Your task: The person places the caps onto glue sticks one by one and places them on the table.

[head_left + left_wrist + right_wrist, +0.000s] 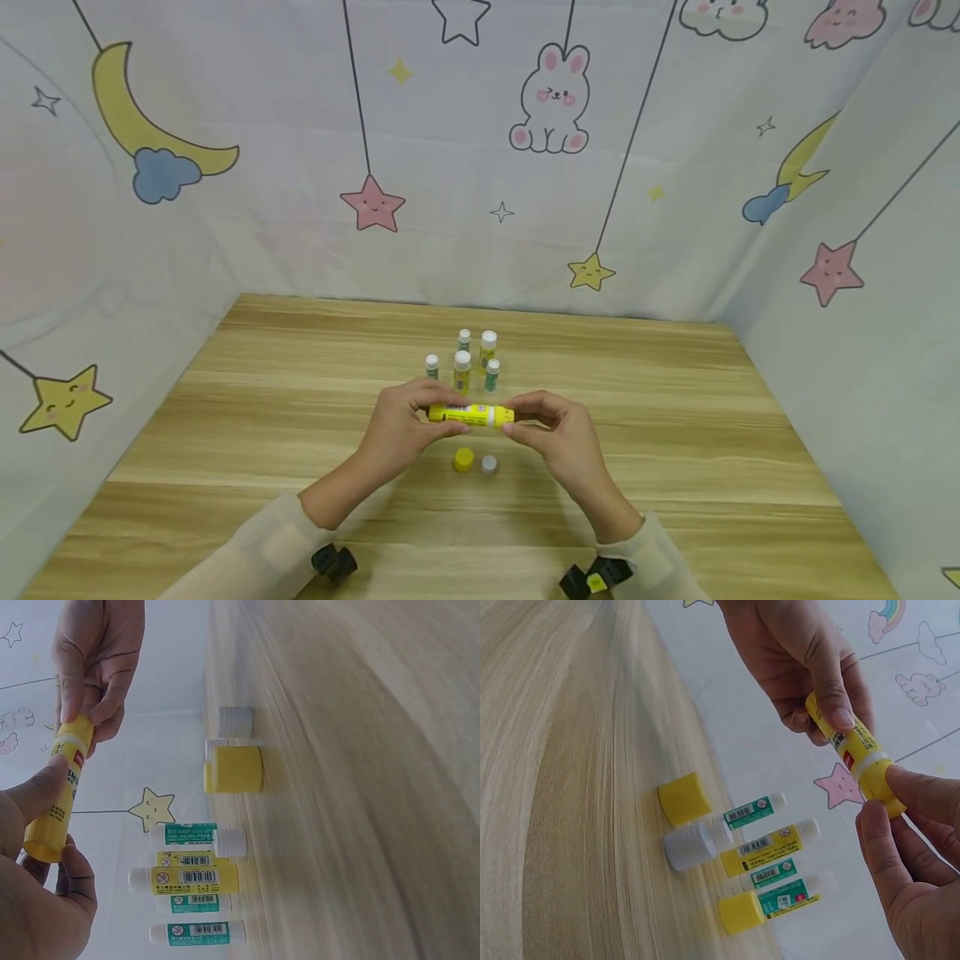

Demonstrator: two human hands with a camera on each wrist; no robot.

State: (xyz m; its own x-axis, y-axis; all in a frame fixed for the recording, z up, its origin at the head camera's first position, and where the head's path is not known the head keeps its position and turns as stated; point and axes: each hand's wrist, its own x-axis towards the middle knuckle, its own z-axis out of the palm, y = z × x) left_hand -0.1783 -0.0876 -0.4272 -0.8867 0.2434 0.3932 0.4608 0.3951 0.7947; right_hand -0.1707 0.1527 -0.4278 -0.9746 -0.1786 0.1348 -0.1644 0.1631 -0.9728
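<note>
A yellow glue stick [468, 415] lies sideways between my two hands above the table. My left hand [405, 425] grips its labelled body, thumb on the near side. At the other end, beyond a white band, my right hand [562, 429] pinches the yellow end piece [877, 784] between thumb and fingers. Below on the wood sit a yellow cap [463, 459] and a white cap [489, 465]. Behind the hands stand several upright glue sticks with white tops, some yellow [462, 375], others green [492, 377].
In the right wrist view another yellow cap [741, 912] stands by the upright sticks. Light fabric with cartoon prints [465, 250] hangs behind and at both sides of the wooden table [300, 375].
</note>
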